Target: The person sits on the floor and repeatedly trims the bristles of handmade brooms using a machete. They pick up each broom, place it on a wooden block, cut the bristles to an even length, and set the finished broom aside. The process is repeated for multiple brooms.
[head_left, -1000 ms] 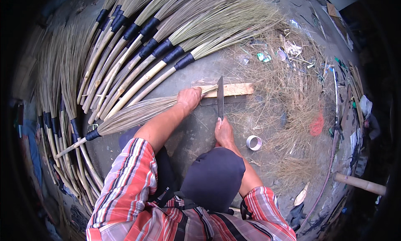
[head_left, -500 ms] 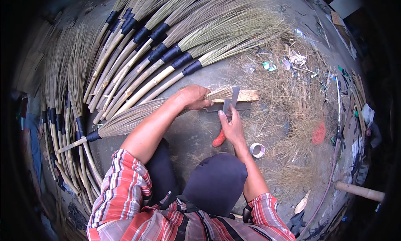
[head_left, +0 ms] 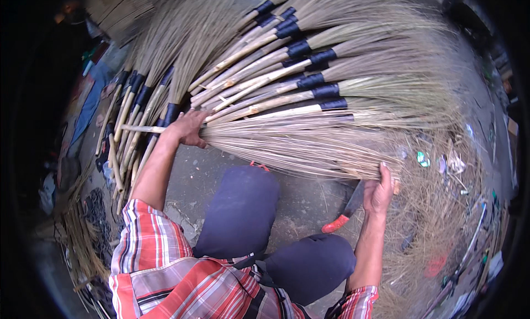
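A straw broom (head_left: pixel 276 142) lies across in front of me, its bristles fanned to the right. My left hand (head_left: pixel 189 128) is closed round its neck, hiding the binding, while the pale handle (head_left: pixel 142 129) sticks out leftward. At the bristle tips is my right hand (head_left: pixel 380 191), thumb up, gripping the ends. Just left of the right wrist rests a knife with a red handle (head_left: pixel 335 224) and dark blade (head_left: pixel 355 199); no hand holds its handle. Behind the right hand, a wooden block (head_left: pixel 396 186) is mostly hidden.
Several brooms with black-bound necks (head_left: pixel 326 91) lie fanned out beyond my hands. More brooms (head_left: pixel 141 95) are heaped at the left. Loose straw trimmings (head_left: pixel 425 230) and scraps of litter (head_left: pixel 423 159) cover the floor at the right. My knees (head_left: pixel 243 203) are below the broom.
My right hand has let go of the knife, now resting below the bristles, and has taken the bristle ends. My left hand has shifted from the bristles to the broom's neck. The view has swung left.
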### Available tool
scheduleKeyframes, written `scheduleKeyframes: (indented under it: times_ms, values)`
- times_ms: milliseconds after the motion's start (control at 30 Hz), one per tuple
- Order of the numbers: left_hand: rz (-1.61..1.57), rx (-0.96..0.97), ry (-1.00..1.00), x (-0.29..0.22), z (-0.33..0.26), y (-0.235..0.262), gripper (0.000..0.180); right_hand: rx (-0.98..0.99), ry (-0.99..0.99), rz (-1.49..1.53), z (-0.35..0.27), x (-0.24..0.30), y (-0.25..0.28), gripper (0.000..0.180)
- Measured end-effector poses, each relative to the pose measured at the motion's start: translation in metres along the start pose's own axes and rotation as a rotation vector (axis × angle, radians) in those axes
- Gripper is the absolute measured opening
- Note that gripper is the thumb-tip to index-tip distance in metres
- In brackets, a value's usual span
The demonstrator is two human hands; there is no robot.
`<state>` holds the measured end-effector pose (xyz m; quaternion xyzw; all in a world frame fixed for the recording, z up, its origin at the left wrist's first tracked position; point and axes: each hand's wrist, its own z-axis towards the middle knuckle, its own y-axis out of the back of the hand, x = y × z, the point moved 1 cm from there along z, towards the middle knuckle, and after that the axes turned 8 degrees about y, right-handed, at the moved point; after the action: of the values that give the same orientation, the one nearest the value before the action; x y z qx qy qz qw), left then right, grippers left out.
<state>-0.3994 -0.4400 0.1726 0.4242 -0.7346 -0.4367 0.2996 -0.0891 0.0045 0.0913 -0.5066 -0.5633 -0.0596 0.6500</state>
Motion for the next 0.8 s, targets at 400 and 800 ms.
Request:
scheduleKeyframes:
  times_ms: [400, 800]
  values:
    - [-0.337, -0.656, 0.191, 0.094, -0.026, 0.067, 0.041, -0.280, 0.223, -0.391, 0.002, 0.046, 0.062, 0.098]
    - [-0.587, -0.260, 0.038, -0.052, 0.141, -0.050, 0.039, -0.553, -0.061, -0.543, -0.122, -0.011, 0.159, 0.078]
